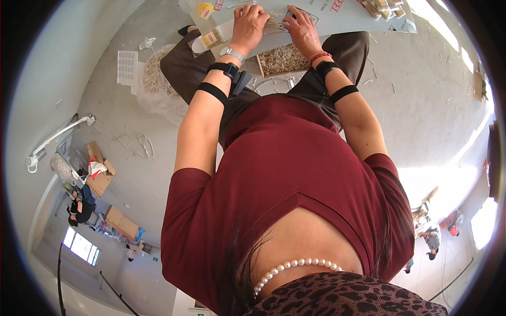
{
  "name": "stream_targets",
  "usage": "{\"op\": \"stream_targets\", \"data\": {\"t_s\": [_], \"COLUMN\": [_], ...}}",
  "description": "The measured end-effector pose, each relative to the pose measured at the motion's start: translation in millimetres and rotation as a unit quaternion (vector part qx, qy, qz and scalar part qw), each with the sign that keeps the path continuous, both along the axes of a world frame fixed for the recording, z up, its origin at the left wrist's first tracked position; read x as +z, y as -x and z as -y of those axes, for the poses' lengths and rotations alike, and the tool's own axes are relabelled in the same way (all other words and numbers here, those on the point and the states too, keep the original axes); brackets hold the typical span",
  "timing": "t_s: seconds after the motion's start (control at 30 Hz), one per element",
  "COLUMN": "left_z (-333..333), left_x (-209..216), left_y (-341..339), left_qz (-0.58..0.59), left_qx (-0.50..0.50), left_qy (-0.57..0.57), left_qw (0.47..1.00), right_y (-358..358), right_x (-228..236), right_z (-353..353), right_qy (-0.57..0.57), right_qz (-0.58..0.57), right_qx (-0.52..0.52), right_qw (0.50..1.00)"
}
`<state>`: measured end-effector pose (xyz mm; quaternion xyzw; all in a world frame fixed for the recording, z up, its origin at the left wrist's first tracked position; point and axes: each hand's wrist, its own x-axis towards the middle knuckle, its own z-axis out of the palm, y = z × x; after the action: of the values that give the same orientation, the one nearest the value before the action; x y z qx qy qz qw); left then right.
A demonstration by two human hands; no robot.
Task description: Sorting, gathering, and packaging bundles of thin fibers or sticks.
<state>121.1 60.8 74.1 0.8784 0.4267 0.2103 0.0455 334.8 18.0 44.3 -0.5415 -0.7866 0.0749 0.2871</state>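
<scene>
At desk's (363,23) near edge, cotton swabs (273,24) lie between both hands. Left hand (249,25): fingers curled at one end of sticks; undersides hidden, cannot tell if clamped on any. Right hand (303,32): fingers spread beside opposite ends; cannot tell whether any pinched. Box (260,66) of loose swabs below; swab packet (210,40) left of left hand. Best handled lightly: sticks parallel, ends nudged level, cotton tips uncrushed.

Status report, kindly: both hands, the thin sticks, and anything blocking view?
Left hand at thin sticks, grip unclear. Right hand beside them, over work surface. Left hand hides some sticks.
</scene>
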Motion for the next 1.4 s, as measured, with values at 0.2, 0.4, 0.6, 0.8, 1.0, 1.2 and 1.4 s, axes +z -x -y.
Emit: {"op": "stream_targets", "data": {"t_s": [0.2,0.4,0.6,0.8,1.0,1.2,1.4], "left_z": [-6.6,-10.2,-4.6,17.7,25.3,25.8,31.3], "left_x": [0.9,1.1,-3.8,-9.1,-9.6,-16.5,-6.6], "left_y": [-0.7,-0.7,2.8,4.7,6.0,4.6,-6.3], "left_qz": [-0.046,-0.064,-0.047,0.026,0.005,0.017,0.039], "left_qx": [-0.031,-0.040,0.006,0.079,0.077,0.097,0.118], "left_qy": [-0.007,-0.011,0.011,0.044,0.049,0.034,0.037], "left_qw": [0.998,0.997,0.999,0.996,0.996,0.995,0.992], "right_y": [2.0,1.2,1.9,7.7,7.0,13.2,10.1], "right_x": [4.5,8.1,7.1,4.8,-1.6,3.2,10.5], "right_z": [-2.4,-3.3,-4.0,-2.3,7.2,14.0,14.1], "right_qy": [-0.010,-0.006,0.007,0.001,0.017,0.034,0.047], "right_qz": [-0.015,-0.014,0.010,-0.032,-0.022,-0.003,0.007], "right_qx": [0.018,0.027,0.029,-0.031,-0.040,-0.032,-0.029], "right_qw": [1.000,1.000,1.000,0.999,0.999,0.999,0.998]}}
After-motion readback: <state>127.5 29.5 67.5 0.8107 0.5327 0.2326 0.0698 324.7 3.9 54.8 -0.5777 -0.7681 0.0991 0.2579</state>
